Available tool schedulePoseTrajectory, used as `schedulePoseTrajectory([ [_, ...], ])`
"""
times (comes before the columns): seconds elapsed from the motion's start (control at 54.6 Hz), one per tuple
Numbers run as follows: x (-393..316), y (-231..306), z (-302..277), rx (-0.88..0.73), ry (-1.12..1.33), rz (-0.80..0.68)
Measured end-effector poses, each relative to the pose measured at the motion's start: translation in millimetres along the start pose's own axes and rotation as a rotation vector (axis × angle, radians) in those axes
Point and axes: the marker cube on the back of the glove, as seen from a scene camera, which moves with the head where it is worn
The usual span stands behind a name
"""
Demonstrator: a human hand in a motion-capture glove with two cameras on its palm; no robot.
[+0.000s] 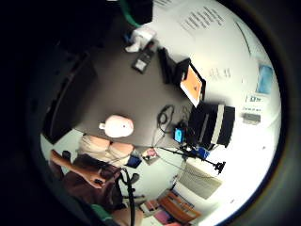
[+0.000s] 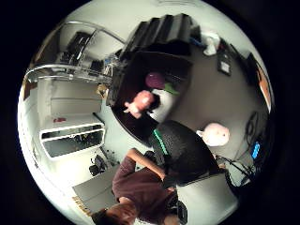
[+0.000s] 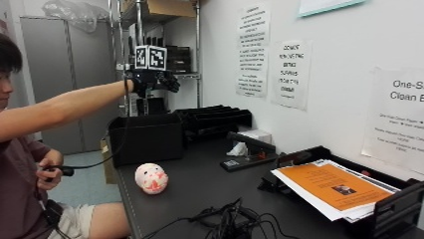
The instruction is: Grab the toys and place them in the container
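- Container (image 3: 147,137): black open-topped bin at the table's far end, taken here as the landmark. In the thumb-side palm view its inside (image 2: 154,89) holds several toys.
- Toys already in the container: a pink figure (image 2: 139,103), a dark purple ball-like toy (image 2: 154,80), and a green piece (image 2: 171,88) beside a white one. You can count these as done.
- Toy left out: one pale pink round toy with a painted face (image 3: 152,178), resting on the table (image 3: 199,189) in front of the container, well apart from it and on your side.
- Your right hand (image 3: 151,79): raised high above the container, arm stretched out; it holds nothing that shows. Whether the fingers are straight or curled, you cannot tell from these views.
- Progress, as a judgement: most of the job looks finished, with one toy remaining. You would need to bring the hand down in front of the container to the pink toy, grasp it, and carry it back over the rim.
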Motion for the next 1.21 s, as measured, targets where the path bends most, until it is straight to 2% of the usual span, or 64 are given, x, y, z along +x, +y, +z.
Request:
schedulePoseTrajectory([
  [0.165,51,34,72,-0.077,-0.039,0.022],
  [0.293,74,47,186,-0.247,-0.159,0.041],
  [0.421,78,55,292,-0.386,-0.150,0.019],
  [0.513,72,49,317,-0.343,-0.076,0.008],
  [0.641,60,30,306,-0.240,-0.076,-0.020],
  [0.751,46,14,273,-0.251,-0.086,-0.057],
  [0.879,28,-1,200,-0.178,-0.103,-0.070],
  [1.026,-1,-15,64,-0.011,-0.114,-0.078],
  [1.209,-65,-31,-21,0.077,-0.071,-0.123],
])
